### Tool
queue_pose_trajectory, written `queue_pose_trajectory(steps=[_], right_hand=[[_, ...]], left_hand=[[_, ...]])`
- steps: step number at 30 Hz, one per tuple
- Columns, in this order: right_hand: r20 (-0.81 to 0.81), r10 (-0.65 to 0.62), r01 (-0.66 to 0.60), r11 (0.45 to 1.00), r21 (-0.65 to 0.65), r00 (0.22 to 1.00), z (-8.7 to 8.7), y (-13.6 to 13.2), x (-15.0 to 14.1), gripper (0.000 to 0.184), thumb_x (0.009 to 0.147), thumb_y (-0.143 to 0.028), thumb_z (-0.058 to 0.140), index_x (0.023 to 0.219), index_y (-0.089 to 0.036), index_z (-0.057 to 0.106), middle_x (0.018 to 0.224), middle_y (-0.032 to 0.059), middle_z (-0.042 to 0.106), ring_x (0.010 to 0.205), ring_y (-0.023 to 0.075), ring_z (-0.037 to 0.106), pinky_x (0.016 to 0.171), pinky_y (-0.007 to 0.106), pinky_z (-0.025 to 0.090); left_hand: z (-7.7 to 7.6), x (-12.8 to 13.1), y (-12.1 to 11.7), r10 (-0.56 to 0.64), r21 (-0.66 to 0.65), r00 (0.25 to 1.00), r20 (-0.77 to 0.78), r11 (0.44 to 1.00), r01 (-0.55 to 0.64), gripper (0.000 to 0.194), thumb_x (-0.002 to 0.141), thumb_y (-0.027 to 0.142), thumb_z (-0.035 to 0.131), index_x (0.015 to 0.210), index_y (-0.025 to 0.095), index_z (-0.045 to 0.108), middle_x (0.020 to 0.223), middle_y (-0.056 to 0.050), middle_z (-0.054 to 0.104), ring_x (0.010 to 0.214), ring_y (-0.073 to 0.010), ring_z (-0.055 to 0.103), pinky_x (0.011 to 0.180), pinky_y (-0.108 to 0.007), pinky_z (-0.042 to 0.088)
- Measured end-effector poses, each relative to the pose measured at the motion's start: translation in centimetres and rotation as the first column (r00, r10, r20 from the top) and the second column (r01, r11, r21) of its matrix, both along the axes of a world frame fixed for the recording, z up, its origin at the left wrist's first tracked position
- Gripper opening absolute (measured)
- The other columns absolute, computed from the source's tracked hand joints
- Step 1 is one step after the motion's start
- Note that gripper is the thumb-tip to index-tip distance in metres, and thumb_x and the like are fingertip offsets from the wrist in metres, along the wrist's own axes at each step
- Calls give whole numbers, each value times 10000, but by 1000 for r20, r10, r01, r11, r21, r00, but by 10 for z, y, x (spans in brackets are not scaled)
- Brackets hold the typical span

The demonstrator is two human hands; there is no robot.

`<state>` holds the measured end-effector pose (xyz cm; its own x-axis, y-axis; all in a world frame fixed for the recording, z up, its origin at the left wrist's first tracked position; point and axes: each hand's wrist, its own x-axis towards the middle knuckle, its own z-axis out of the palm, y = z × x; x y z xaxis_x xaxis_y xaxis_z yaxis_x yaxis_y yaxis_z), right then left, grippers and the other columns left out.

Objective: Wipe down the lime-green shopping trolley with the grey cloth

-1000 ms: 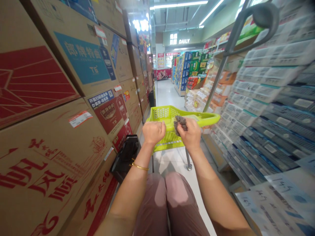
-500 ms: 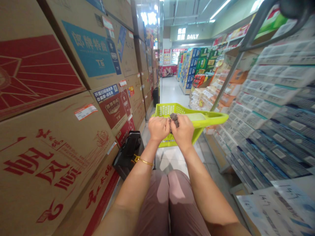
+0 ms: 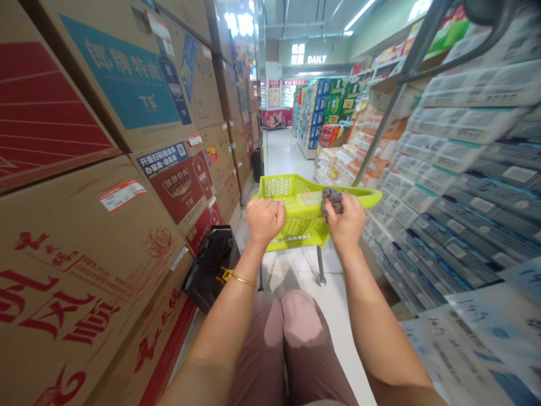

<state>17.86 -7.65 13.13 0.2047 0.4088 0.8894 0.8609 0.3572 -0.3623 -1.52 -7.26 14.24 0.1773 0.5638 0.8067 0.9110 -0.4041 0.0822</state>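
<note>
A lime-green plastic basket [image 3: 291, 186] stands on a metal cart frame in front of my knees. My left hand [image 3: 264, 219] is closed on the basket's near rim, a gold bangle on its wrist. My right hand [image 3: 346, 221] is closed round a crumpled grey-brown cloth [image 3: 332, 198] and presses it against the near rim, to the right of the left hand. Both forearms reach forward over my pink-trousered lap.
Stacked cardboard cartons [image 3: 105, 186] wall the left side, with a black bag [image 3: 211, 265] at their foot. Shelves of packaged goods [image 3: 456, 169] line the right. A grey metal handle bar [image 3: 406, 73] slants overhead. The white floor aisle [image 3: 281, 155] runs ahead to more displays.
My hands were together at the rim's middle half a second ago. They have since parted, and the right hand has slid the cloth to the right along the rim.
</note>
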Motion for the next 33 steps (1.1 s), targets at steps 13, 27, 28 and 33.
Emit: queue_pose_trajectory(steps=[13, 27, 28, 33], right_hand=[[61, 43, -36, 993, -116, 997, 10, -10, -56, 197, 844, -323, 505, 893, -195, 647, 825, 80, 631, 831, 219, 549, 767, 342, 435], [187, 87, -81, 996, -40, 979, 3, -9, -39, 245, 878, -321, 492, 1022, -209, 657, 930, 77, 670, 886, 201, 594, 793, 315, 454], [159, 50, -46, 999, -28, 986, 2, -8, -32, 232, 875, -328, 496, 978, -204, 662, 892, 74, 669, 851, 200, 590, 763, 310, 450], [-2, -57, 57, 998, 7, 998, 3, 0, 7, 206, 857, -345, 509, 856, -194, 650, 813, 67, 638, 797, 201, 556, 715, 307, 426]], left_hand=[[1, 6, -2, 37, 10, 999, 32, 999, -37, 418, 927, 316, 335, 578, 199, 533, 611, -61, 580, 670, -189, 521, 661, -360, 250], [1, 1, -1, -7, 24, 1000, -12, 1000, 7, 415, 932, 316, 344, 586, 203, 543, 604, -50, 573, 662, -182, 515, 664, -347, 258], [1, 1, -1, -7, 26, 1000, -8, 1000, 8, 414, 931, 314, 348, 581, 203, 540, 599, -49, 568, 658, -181, 513, 661, -345, 257], [2, 4, -2, -7, 41, 1000, 3, 999, 7, 413, 925, 308, 352, 563, 202, 520, 589, -48, 569, 641, -178, 505, 650, -351, 245]])
